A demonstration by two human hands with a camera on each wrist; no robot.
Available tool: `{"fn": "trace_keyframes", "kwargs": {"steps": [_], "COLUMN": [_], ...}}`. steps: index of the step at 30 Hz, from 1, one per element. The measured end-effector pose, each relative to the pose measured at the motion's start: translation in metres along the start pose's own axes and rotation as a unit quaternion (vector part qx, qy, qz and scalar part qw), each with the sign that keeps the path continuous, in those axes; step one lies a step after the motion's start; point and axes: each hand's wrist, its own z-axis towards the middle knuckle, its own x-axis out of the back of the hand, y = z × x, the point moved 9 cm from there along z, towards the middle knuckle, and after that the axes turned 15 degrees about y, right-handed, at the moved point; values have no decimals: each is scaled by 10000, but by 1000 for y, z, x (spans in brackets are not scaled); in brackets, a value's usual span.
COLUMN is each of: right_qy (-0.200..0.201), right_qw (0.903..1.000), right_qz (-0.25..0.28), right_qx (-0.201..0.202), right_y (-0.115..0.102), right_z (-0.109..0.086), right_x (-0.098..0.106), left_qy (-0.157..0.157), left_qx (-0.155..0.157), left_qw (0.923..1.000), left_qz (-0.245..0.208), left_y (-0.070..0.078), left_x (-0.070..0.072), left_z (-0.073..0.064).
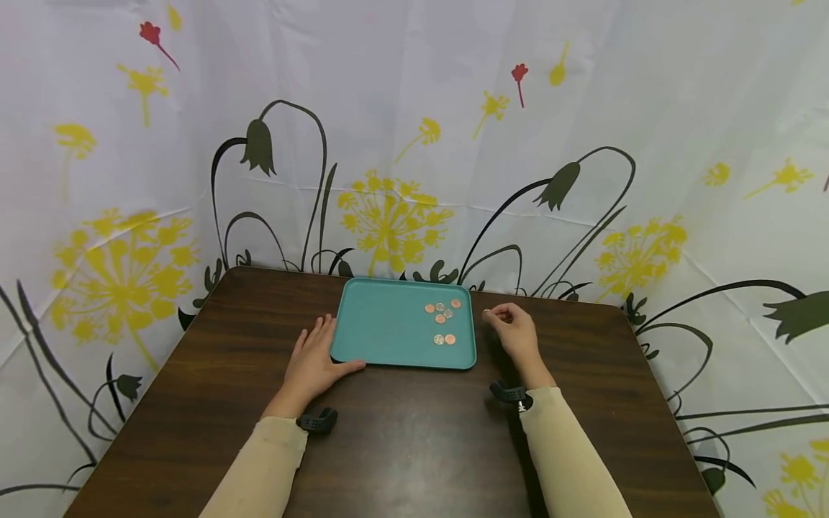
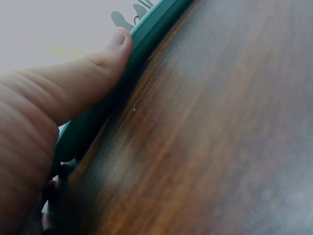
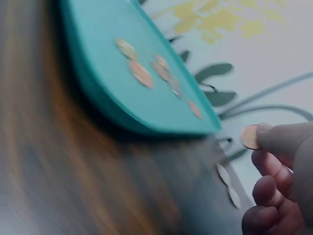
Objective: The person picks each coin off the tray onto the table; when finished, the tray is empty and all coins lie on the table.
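Note:
A teal tray lies on the table, with several copper and silver coins spread on its right half. My left hand rests at the tray's left front corner, fingers stretched along the side. In the left wrist view its thumb touches the tray's rim. Just past the tray's right side, my right hand pinches a copper coin between thumb and finger, above the table. Two pale discs, seemingly coins, lie on the table below that hand in the right wrist view.
The dark wooden table ends at the back against a white curtain printed with flowers. The tray stands close to that back edge. Black bands sit on both wrists.

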Motion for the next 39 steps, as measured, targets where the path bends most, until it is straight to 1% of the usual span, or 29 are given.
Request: {"fn": "trace_keyframes", "kwargs": {"steps": [3, 6, 7, 9, 11, 13, 15, 18, 21, 23, 29, 34, 39], "right_qy": [580, 1178, 1309, 1421, 1332, 1161, 1062, 1078, 1108, 1092, 1129, 1110, 1174], "right_qw": [9966, 9847, 9811, 9790, 9835, 9900, 9928, 9914, 9893, 9884, 9866, 9866, 9870], "right_qz": [483, 1047, 1156, 1131, 868, 392, -66, -571, -820, -956, -1140, -1157, -1055], "right_qx": [-339, -741, -837, -922, -862, -695, -551, -467, -477, -454, -312, -286, -299], "right_y": [12, 31, 37, 45, 46, 43, 40, 38, 40, 42, 42, 46, 48], "right_z": [9, 14, 16, 18, 20, 21, 21, 20, 20, 21, 21, 19, 21], "right_x": [25, 45, 50, 53, 50, 44, 39, 38, 39, 39, 39, 37, 38], "left_qy": [-1, -29, -34, -8, 33, 59, 58, 27, 30, 16, 46, 49, 52], "left_qx": [-3, 0, -6, -16, -26, -14, 12, 47, 35, 33, -39, -26, -34], "left_qw": [10000, 10000, 10000, 10000, 10000, 9999, 9999, 9999, 9999, 9999, 9999, 9999, 9999], "left_qz": [36, 59, 70, 55, 70, 105, 126, 135, 106, 93, 98, 126, 132], "left_y": [1, 1, 1, 1, 0, 0, -1, 0, 2, 2, 2, -1, -1], "left_x": [0, 0, -1, 0, 1, 2, 3, 3, 3, 1, -2, -4, -6], "left_z": [0, -1, 0, 1, 2, 3, 3, 2, 2, 2, 2, 0, -1]}}
